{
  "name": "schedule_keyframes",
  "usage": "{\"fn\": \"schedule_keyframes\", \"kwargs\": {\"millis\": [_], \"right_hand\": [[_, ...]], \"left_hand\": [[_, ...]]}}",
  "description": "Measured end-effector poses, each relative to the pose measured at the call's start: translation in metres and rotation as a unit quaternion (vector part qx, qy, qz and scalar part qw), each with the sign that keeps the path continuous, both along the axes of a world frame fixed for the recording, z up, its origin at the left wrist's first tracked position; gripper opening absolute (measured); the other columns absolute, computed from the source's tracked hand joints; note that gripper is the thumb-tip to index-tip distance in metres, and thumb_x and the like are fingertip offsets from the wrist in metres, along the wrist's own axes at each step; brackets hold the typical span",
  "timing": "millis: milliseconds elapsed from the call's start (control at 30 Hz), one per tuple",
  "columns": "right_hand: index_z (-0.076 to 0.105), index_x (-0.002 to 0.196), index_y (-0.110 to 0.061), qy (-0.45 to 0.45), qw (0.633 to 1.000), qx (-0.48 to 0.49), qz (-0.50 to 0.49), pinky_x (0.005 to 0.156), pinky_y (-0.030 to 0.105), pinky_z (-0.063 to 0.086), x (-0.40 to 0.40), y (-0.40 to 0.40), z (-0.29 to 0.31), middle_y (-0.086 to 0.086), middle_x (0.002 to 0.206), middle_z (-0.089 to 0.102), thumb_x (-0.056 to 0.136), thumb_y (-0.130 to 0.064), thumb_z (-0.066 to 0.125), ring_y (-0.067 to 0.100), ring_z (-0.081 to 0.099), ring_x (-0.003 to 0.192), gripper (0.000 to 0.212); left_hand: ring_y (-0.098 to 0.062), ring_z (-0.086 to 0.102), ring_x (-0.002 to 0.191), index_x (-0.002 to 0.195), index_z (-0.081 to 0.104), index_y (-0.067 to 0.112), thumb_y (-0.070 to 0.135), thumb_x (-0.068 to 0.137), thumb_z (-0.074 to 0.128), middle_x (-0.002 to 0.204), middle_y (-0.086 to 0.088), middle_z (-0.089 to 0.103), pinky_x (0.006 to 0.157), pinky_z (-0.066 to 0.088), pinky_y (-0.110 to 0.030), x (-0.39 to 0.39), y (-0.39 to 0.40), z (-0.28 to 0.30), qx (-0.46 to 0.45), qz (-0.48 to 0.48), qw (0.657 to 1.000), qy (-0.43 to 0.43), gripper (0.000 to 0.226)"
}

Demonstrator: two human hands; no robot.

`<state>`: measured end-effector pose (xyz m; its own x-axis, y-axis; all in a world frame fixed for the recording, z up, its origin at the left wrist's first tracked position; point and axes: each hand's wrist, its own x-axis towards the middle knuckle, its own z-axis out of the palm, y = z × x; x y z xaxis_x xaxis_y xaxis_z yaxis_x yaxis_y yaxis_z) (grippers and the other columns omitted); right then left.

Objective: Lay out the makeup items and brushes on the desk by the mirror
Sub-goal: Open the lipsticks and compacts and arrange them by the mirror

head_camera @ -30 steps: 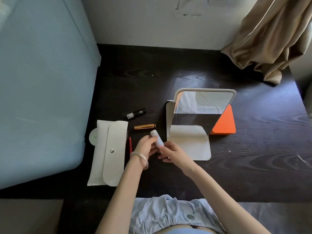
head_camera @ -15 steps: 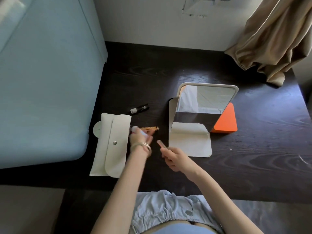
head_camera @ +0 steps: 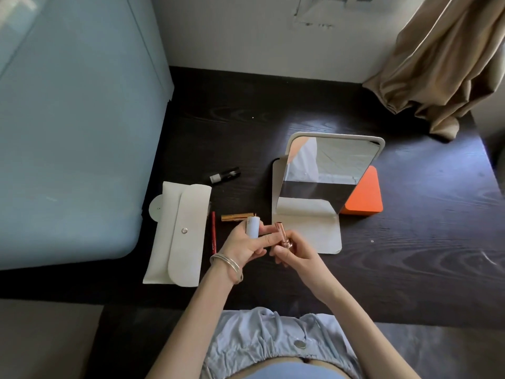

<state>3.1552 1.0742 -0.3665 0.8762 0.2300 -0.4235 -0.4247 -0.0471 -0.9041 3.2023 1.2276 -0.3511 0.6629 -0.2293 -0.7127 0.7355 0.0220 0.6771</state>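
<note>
My left hand [head_camera: 244,243] holds a pale lilac cap [head_camera: 252,227] upright above the dark desk [head_camera: 410,255]. Beside it my right hand [head_camera: 296,254] grips a rose-gold lipstick base [head_camera: 284,236], its tube pointing up and apart from the cap. On the desk lie a gold tube [head_camera: 236,216], a thin red pencil [head_camera: 213,232] and a small black tube [head_camera: 225,175]. The white standing mirror [head_camera: 328,176] is just right of my hands. A white snap pouch [head_camera: 179,233] lies shut to the left.
An orange box [head_camera: 364,196] sits behind the mirror's right side. A light blue mattress [head_camera: 68,132] borders the desk on the left. A beige curtain [head_camera: 442,64] hangs over the far right corner. A small white disc [head_camera: 155,209] peeks from under the pouch.
My left hand reached over the gold tube by the pouch and came back toward my right hand, still holding the cap. The lipstick base in my right hand now stands upright.
</note>
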Motion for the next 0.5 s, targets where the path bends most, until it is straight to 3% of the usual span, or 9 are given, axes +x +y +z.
{"fn": "schedule_keyframes", "kwargs": {"millis": [67,133,267,400,500], "right_hand": [[0.055,0.102,-0.013,-0.005,1.000,-0.001,-0.003,0.068,0.018,0.044,-0.001,0.001,-0.001,0.003,0.084,0.061,0.089,-0.016,0.059,0.005,0.057,0.074,0.014],[0.054,0.102,-0.015,-0.006,1.000,0.000,-0.009,0.067,0.015,0.046,-0.001,0.004,-0.002,0.000,0.087,0.062,0.089,-0.006,0.060,0.002,0.060,0.073,0.017],[0.048,0.107,-0.014,0.011,0.999,0.014,-0.035,0.065,0.017,0.049,-0.002,0.005,-0.005,-0.001,0.093,0.066,0.085,-0.003,0.063,0.006,0.066,0.074,0.029],[0.047,0.104,-0.003,0.017,0.997,-0.016,-0.071,0.063,0.019,0.049,-0.002,0.003,-0.007,0.001,0.092,0.063,0.082,-0.003,0.068,0.007,0.067,0.070,0.030],[0.053,0.102,-0.006,0.015,0.998,-0.024,-0.063,0.068,0.020,0.049,-0.002,0.001,-0.008,-0.005,0.088,0.063,0.083,-0.006,0.067,0.004,0.064,0.075,0.024]], "left_hand": [[-0.011,0.058,0.066,0.084,0.053,0.019,0.018,0.067,0.081,0.093,-0.005,0.069,0.071,0.050,-0.031,-0.001,-0.003,-0.001,0.020,0.003,0.999,-0.026,0.033],[-0.016,0.062,0.071,0.082,0.053,0.017,0.016,0.066,0.081,0.094,-0.010,0.068,0.067,0.052,-0.030,-0.004,-0.008,0.001,0.050,0.008,0.997,-0.064,0.032],[-0.015,0.068,0.081,0.092,0.056,0.010,0.016,0.068,0.081,0.086,-0.003,0.069,0.068,0.056,-0.021,-0.006,-0.013,0.005,0.115,0.007,0.983,-0.141,0.035],[-0.014,0.067,0.086,0.084,0.056,0.020,0.020,0.065,0.083,0.086,0.001,0.073,0.085,0.051,-0.031,-0.004,-0.010,0.004,0.144,-0.009,0.973,-0.182,0.033],[-0.005,0.063,0.074,0.078,0.055,0.023,0.019,0.064,0.083,0.080,0.004,0.071,0.074,0.050,-0.019,-0.005,-0.010,0.006,0.142,-0.026,0.971,-0.192,0.032]]}}
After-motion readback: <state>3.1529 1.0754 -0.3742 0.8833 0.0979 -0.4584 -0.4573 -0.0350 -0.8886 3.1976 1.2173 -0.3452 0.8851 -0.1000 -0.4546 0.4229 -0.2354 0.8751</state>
